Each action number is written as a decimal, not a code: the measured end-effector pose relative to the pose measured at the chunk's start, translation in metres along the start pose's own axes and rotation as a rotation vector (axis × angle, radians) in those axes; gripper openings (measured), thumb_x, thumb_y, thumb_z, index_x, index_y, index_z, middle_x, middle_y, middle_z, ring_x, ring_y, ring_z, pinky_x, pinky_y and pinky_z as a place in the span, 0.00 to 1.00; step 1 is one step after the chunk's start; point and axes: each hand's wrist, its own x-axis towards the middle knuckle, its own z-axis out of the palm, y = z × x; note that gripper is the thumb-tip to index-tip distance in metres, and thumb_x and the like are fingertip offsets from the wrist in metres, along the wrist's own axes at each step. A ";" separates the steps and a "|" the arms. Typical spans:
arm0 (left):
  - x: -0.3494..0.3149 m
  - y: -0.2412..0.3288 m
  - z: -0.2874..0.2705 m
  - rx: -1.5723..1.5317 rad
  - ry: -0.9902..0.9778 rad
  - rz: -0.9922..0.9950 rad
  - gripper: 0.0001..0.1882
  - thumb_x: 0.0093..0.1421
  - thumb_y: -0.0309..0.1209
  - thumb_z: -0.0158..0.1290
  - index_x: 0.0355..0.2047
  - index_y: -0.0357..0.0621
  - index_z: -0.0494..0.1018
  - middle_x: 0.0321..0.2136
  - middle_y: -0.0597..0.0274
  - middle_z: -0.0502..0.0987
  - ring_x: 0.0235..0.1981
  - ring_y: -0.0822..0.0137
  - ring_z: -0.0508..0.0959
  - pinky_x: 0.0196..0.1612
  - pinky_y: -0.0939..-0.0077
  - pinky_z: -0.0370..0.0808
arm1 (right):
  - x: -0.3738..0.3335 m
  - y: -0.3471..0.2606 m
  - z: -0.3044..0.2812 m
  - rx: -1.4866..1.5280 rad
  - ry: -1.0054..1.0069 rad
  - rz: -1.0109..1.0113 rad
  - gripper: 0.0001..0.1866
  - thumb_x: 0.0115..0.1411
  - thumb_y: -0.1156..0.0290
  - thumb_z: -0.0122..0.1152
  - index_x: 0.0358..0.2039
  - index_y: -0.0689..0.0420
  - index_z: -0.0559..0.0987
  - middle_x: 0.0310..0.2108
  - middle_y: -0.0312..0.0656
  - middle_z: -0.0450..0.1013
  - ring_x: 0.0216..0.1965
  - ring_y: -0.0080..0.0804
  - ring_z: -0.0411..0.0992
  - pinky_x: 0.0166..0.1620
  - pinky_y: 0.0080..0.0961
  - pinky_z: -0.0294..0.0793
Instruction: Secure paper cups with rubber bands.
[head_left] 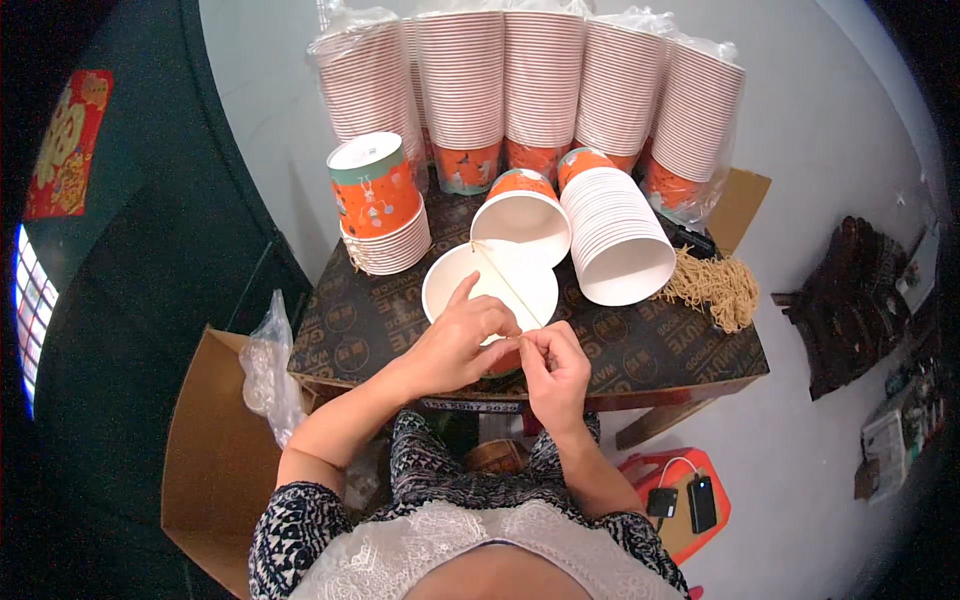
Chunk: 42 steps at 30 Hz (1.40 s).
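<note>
A paper bucket point(447, 285) with a white inside lies tilted at the table's front edge, its mouth toward me. A thin tan cord point(505, 285) runs across its mouth from the far rim to the near rim. At that near rim, my left hand point(465, 340) pinches the cord with thumb and forefinger, its other fingers partly spread. My right hand point(556, 372) is closed on the cord right beside it, fingertips almost touching the left ones. The cord's end between the fingers is too small to make out.
Behind the bucket lie another bucket point(522, 222) and a nested stack on its side point(622, 240). Upside-down buckets point(375, 205) stand at left. Tall bagged stacks point(545, 80) line the back. A cord bundle point(715, 290) lies at right; a cardboard box point(215, 450) stands left of the table.
</note>
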 end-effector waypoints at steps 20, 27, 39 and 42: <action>-0.026 -0.016 0.009 0.032 0.158 0.230 0.09 0.53 0.16 0.52 0.29 0.45 0.66 0.30 0.61 0.78 0.36 0.60 0.80 0.68 0.33 0.40 | 0.008 0.023 -0.026 -0.210 0.045 -0.132 0.05 0.57 0.82 0.57 0.27 0.63 0.71 0.27 0.42 0.63 0.26 0.32 0.63 0.29 0.27 0.63; -0.034 -0.018 0.001 0.016 0.193 0.194 0.08 0.54 0.18 0.55 0.32 0.44 0.71 0.32 0.60 0.79 0.39 0.61 0.80 0.68 0.35 0.38 | 0.019 0.000 -0.028 -0.356 -0.222 -0.186 0.10 0.56 0.77 0.63 0.39 0.62 0.78 0.27 0.46 0.68 0.24 0.40 0.69 0.27 0.32 0.69; -0.077 -0.005 0.025 -0.707 0.678 -0.886 0.52 0.56 0.45 0.61 0.67 0.27 0.42 0.63 0.36 0.55 0.65 0.51 0.57 0.66 0.61 0.56 | -0.001 0.009 0.021 -0.347 -0.095 -0.355 0.07 0.53 0.76 0.65 0.32 0.58 0.76 0.25 0.46 0.67 0.24 0.46 0.70 0.26 0.37 0.68; -0.086 -0.011 0.027 -0.788 0.729 -0.916 0.62 0.53 0.54 0.62 0.67 0.25 0.34 0.66 0.33 0.48 0.68 0.52 0.52 0.67 0.63 0.52 | -0.009 0.009 0.033 -0.313 -0.065 -0.396 0.08 0.54 0.73 0.67 0.31 0.58 0.75 0.25 0.44 0.66 0.23 0.45 0.67 0.24 0.38 0.64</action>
